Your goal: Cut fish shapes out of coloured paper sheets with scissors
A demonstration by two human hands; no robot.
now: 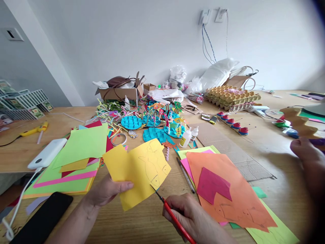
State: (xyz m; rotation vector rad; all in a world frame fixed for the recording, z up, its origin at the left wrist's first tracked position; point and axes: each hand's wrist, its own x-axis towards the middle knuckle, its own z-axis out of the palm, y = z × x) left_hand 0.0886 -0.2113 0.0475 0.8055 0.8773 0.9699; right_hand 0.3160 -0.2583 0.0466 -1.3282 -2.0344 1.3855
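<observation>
Yellow paper | left fingers pinching it, partly hidden | right fingers gripping red scissors, cropped below

My feed shows yellow paper (dark fish outlines), red-handled scissors, an orange sheet and a blurred, probably tan carton.

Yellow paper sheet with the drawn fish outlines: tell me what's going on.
A person's left hand holds the yellow paper sheet with drawn fish outlines, while the right hand holds red-handled metal scissors, their blades at the sheet's lower edge. The outlines are not yet cut free. To the right lies an orange paper sheet with a magenta paper scrap on it.
</observation>
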